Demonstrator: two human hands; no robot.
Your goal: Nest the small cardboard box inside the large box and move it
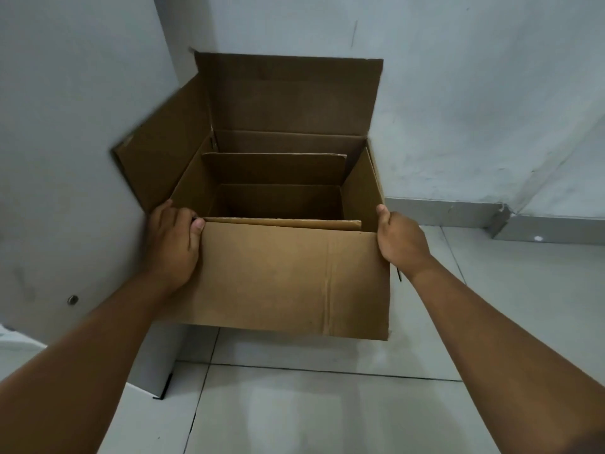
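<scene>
I hold the large box (288, 276) up off the tiled floor (327, 414), in front of the grey wall (458, 93). My left hand (173, 244) has its grip pinching the box's near left corner; my right hand (401, 240) clasps the near right corner. The small box (278, 178) sits inside it, flaps open.

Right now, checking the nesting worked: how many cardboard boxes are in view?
2. The large box is held off the tiled floor by the left hand and right hand; the small box sits open inside it. Anything beneath is hidden.
</scene>
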